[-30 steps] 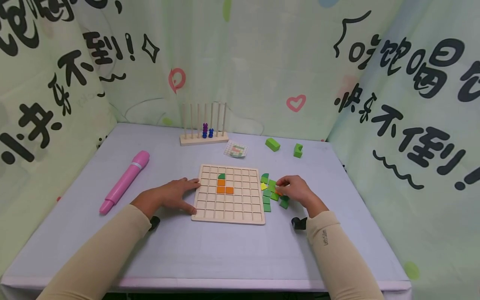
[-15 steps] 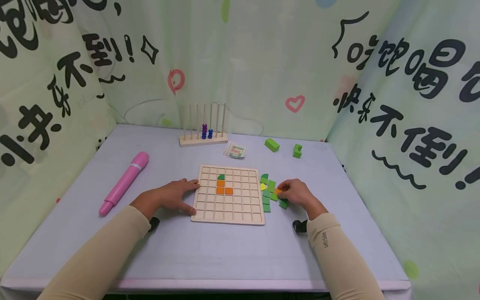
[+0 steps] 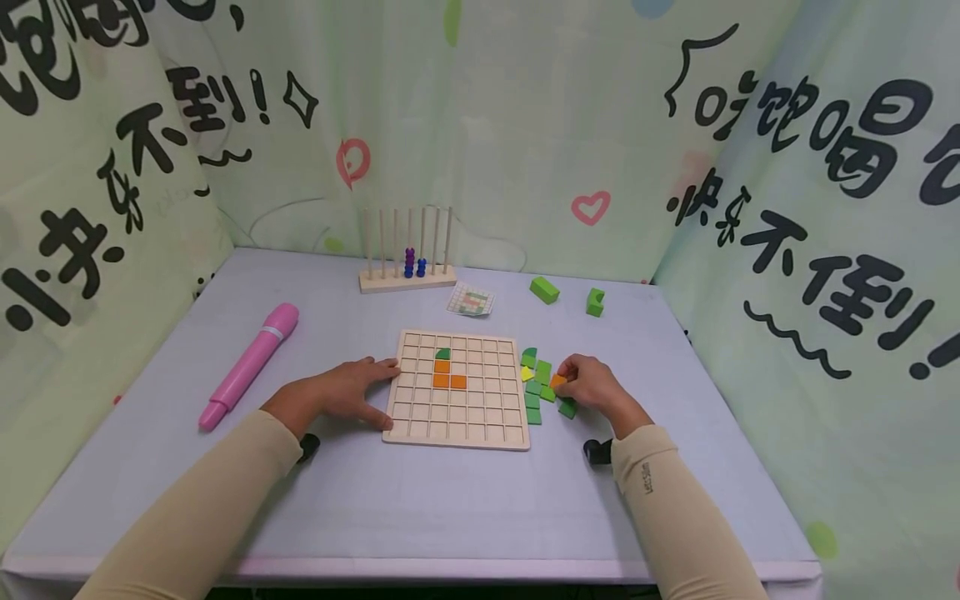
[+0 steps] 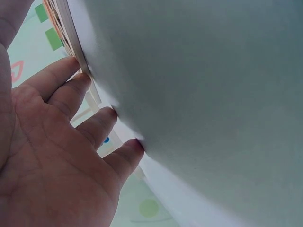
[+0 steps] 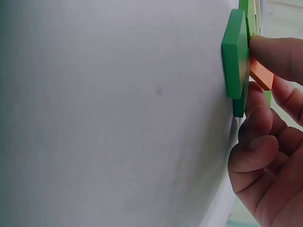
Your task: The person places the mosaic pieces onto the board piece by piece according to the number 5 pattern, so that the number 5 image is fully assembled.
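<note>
Grey-blue table (image 3: 465, 500) inside a tent of printed green cloth. Wooden grid board (image 3: 457, 388) lies at table centre; in its cells sit three orange tiles (image 3: 448, 375) in an L and one dark green quarter-round tile (image 3: 443, 353) right above them. Pink pen (image 3: 250, 364) lies well left of the board, angled. Wooden peg rack (image 3: 407, 250) with blue and purple beads stands at the back, a small pattern card (image 3: 471, 300) just in front and right of it. Two green blocks (image 3: 545, 289) sit near the back right, apart from each other.

Left hand (image 3: 341, 393) lies flat on the table, fingers straight, fingertips (image 4: 78, 75) touching the board's left edge; holds nothing.

Right hand (image 3: 592, 383) sits just right of the board over a loose heap of green tiles (image 3: 537, 390), with one yellow tile (image 3: 527, 373) in the heap. Thumb and fingertips (image 5: 270, 52) pinch one orange tile (image 5: 261, 75), fingers curled; that tile is tilted up, touching the green ones, at the heap's right side. Tan sleeves (image 3: 675, 517) cover both forearms.
</note>
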The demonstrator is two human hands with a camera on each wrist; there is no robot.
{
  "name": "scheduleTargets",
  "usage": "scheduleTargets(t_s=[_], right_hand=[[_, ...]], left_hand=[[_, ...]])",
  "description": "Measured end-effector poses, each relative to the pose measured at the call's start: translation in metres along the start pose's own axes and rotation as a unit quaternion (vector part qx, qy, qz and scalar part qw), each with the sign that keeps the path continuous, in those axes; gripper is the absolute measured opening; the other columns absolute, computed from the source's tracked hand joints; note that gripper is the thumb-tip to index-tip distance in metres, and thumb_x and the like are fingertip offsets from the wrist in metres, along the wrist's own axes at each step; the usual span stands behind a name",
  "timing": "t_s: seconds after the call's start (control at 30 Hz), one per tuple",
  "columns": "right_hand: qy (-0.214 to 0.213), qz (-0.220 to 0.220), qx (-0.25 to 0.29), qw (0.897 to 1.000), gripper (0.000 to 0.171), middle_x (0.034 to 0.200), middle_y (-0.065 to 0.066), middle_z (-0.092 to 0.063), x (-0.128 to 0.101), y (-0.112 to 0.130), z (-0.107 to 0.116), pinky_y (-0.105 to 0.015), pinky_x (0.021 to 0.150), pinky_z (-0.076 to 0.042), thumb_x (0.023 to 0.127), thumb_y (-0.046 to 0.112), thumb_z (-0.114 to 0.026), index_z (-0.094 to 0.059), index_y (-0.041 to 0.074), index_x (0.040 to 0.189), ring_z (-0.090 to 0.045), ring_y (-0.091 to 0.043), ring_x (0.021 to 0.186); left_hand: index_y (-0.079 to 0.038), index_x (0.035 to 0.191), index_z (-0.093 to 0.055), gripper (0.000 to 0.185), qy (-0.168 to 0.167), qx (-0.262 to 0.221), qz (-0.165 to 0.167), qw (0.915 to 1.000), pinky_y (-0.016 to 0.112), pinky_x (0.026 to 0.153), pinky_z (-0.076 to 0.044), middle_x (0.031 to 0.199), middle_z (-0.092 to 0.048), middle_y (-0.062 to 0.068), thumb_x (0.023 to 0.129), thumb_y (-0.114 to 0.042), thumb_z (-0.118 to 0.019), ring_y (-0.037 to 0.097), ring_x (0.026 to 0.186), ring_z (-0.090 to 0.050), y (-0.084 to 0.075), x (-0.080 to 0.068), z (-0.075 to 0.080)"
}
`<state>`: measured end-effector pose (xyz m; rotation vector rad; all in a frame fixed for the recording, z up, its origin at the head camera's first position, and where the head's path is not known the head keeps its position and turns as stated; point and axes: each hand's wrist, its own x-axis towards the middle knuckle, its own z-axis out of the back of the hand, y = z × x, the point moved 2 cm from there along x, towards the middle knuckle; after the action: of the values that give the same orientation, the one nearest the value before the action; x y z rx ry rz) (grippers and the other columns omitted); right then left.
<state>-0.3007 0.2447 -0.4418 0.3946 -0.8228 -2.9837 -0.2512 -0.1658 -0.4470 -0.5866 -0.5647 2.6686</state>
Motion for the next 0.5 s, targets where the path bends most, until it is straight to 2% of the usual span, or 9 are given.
scheduleTargets(t_s=[0.27,0.5], right_hand=[[0.002,0.001,0.005,1.0,0.018,0.105,-0.012,-0.062,-0.0003,0.0024,0.0002,-0.032,0.073,-0.047,0.095,0.012,-0.071,-0.064,0.007,0.111,-0.057,-0.025,0.088],[0.01,-0.001,0.026,1.0,0.019,0.105,-0.012,-0.06,-0.002,0.0021,0.0033,-0.032,0.075,-0.046,0.098,0.014,-0.068,-0.064,0.006,0.115,-0.055,-0.026,0.093]], left_hand=[[-0.015,0.162,-0.038,0.102,-0.002,0.002,-0.001,1.0,0.063,0.124,-0.024,0.172,-0.028,0.005,0.08,-0.052,-0.087,0.044,0.158,-0.018,0.0009,0.0001,-0.0001],[-0.015,0.162,-0.038,0.102,0.001,0.001,-0.002,1.0,0.063,0.125,-0.023,0.172,-0.028,0.005,0.08,-0.052,-0.087,0.044,0.159,-0.017,-0.0011,-0.0019,0.0014]])
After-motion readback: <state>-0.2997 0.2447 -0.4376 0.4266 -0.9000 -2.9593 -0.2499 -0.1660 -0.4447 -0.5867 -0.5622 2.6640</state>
